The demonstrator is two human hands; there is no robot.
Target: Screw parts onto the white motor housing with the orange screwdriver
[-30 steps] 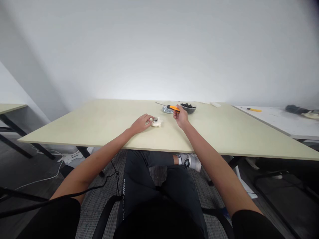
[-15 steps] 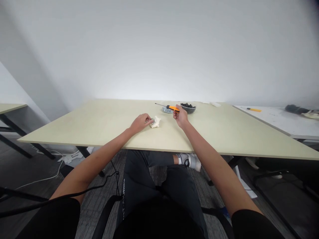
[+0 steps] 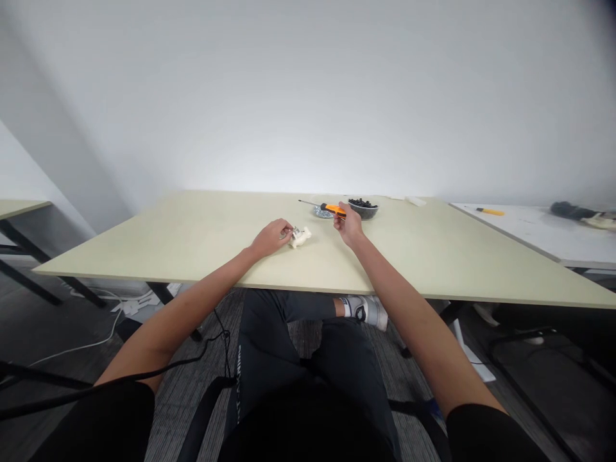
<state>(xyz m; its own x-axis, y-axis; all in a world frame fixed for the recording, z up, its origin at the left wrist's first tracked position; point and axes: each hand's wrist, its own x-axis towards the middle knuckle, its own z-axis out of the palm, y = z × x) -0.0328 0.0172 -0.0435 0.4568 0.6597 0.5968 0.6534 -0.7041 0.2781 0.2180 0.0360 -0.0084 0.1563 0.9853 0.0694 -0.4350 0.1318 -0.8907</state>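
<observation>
My left hand (image 3: 274, 238) is closed at the fingertips on a small cream-coloured part (image 3: 301, 237) with a metallic piece at its near-hand side, low over the table. What exactly the part is cannot be made out. In my right hand (image 3: 350, 226) is a screwdriver (image 3: 331, 208) with an orange and black handle, its shaft pointing left and held above the table. Behind the screwdriver sits a clear container of small silvery pieces (image 3: 321, 212), partly covered by the tool. Just beyond my right hand stands a clear bowl (image 3: 369, 214) filled with small black pieces.
The pale yellow-green table (image 3: 192, 237) reaches back to a white wall. White scraps (image 3: 414, 201) lie at its far edge. On the white side table (image 3: 522, 234) at right are an orange-handled tool (image 3: 491, 212) and a dark bundle (image 3: 572, 210). A black cable (image 3: 158, 371) crosses near my left arm.
The cream part has turned slightly in my left fingers, showing more of its metallic piece. My right hand and the screwdriver have barely moved.
</observation>
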